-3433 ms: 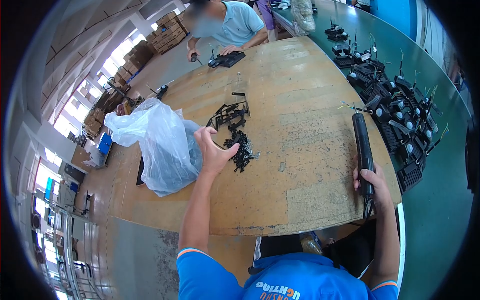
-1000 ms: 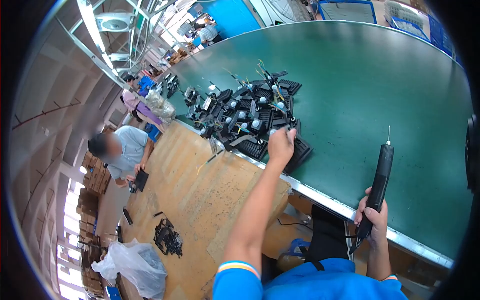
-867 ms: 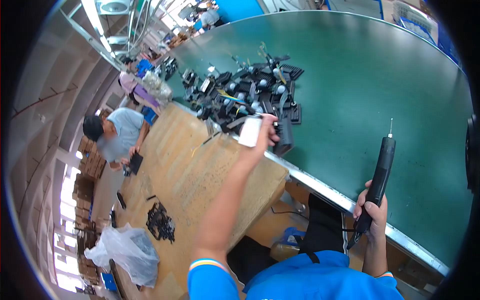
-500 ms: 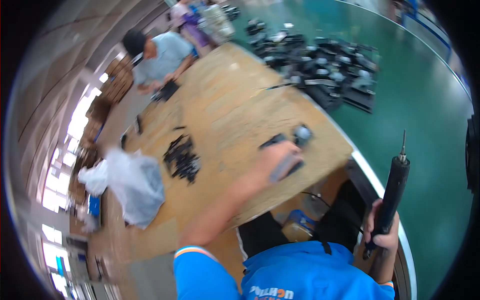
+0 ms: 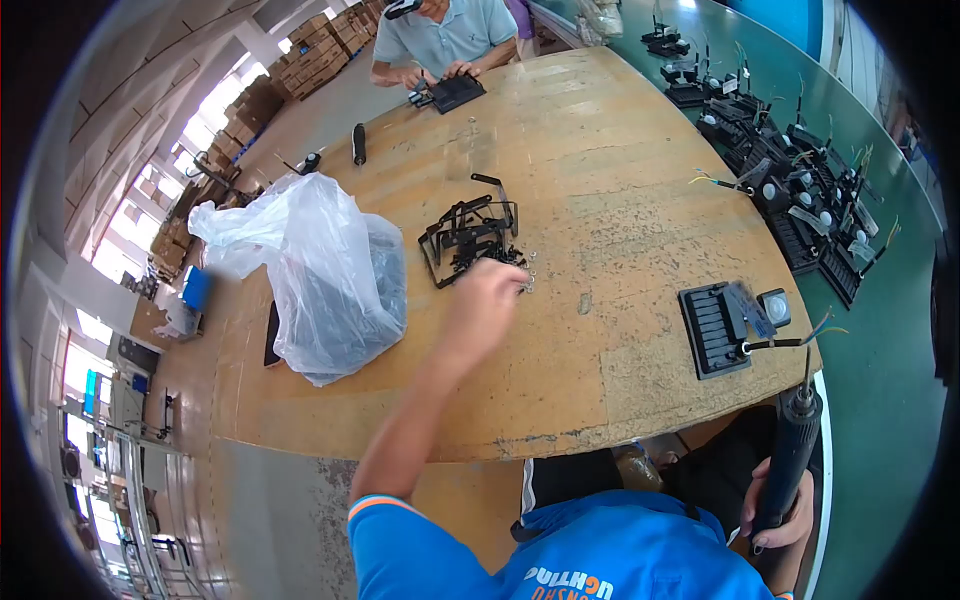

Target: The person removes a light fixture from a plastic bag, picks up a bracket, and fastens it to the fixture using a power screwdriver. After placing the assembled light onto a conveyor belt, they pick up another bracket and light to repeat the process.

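A plastic bag (image 5: 335, 265) slumps at the left, and just right of it the left hand (image 5: 483, 303) hangs over a heap of black brackets (image 5: 468, 235) and screws (image 5: 525, 277), fingers curled down on the heap's near edge, the screws right at their tips (whether they pinch one I cannot tell). Further right a lamp housing (image 5: 712, 328) lies flat near the table (image 5: 620, 150) edge, probably to be handy for the screwdriver (image 5: 795, 440) that the right hand (image 5: 780, 515) grips with fingers wrapped tight, tip up, just below it
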{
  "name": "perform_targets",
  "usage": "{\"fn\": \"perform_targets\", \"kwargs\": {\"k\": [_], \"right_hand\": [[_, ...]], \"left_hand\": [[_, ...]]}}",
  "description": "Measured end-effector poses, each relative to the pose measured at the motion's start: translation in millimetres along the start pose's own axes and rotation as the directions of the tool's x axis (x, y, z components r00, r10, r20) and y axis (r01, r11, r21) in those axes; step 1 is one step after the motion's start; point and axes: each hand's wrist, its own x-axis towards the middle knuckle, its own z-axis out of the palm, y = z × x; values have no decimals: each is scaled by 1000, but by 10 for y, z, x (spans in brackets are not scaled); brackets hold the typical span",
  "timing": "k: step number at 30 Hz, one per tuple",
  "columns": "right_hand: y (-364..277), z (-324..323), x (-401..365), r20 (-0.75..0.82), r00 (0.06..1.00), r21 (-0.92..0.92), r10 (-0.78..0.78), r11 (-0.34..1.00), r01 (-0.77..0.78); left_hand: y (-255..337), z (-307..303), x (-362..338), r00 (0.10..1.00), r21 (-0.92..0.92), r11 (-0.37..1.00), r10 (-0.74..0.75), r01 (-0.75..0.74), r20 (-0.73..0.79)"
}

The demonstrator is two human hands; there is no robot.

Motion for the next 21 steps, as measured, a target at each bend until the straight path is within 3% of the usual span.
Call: {"fn": "perform_targets", "kwargs": {"k": [1, 3, 5, 9, 11, 16, 19, 20, 21], "right_hand": [[-1, 26, 43, -15, 1000, 17, 5, 1000, -4], [0, 57, 141, -17, 1000, -10, -1, 1000, 0], [-17, 78, 223, -14, 1000, -33, -13, 999, 13], [2, 106, 295, -1, 1000, -51, -16, 999, 16], [12, 73, 277, -12, 1000, -55, -19, 998, 19], [66, -86, 141, -30, 999, -89, -14, 996, 11], [38, -128, 91, -76, 996, -122, -52, 992, 42], [18, -141, 72, -92, 993, -129, -77, 989, 65], [-45, -123, 50, -120, 988, -161, -96, 984, 76]], "left_hand": [[-211, -140, -4, 999, 135, 991, 24, -18, -43], [-580, -267, -77, 993, 146, 988, -28, 44, -116], [-738, -321, -134, 968, 337, 923, -117, 188, -220], [-910, -351, -206, 991, 306, 946, -79, 110, -112], [-928, -384, -236, 973, 225, 962, -105, 152, -207], [226, -466, -602, 955, 331, 936, -16, 118, -296], [615, -206, -797, 974, 212, 977, 28, 21, -225], [664, -77, -835, 989, -108, 994, -27, 11, -147], [712, 45, -851, 998, -420, 907, -52, 28, -47]]}}
